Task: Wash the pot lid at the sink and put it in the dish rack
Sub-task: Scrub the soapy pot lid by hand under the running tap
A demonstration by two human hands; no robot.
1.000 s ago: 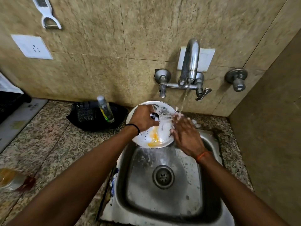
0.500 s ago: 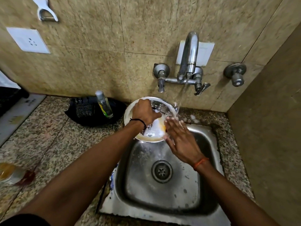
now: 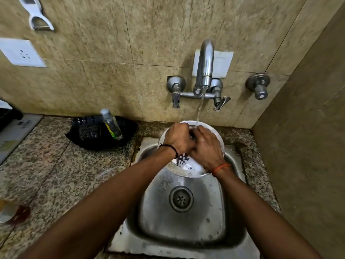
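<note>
Lid (image 3: 188, 168) held over back of sink (image 3: 186, 217), under tap (image 3: 204, 68) stream. Left hand (image 3: 178, 138) clenched on lid's centre; right hand (image 3: 206, 148) fingers spread flat on lid. Basin in front open; wall close right.

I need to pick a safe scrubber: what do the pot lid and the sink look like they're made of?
Pot lid: seems to be bright polished metal, probably stainless steel; its wet face reflects like a mirror. Sink: brushed stainless steel by the look, duller grey with water spots and a pressed basin.
</note>
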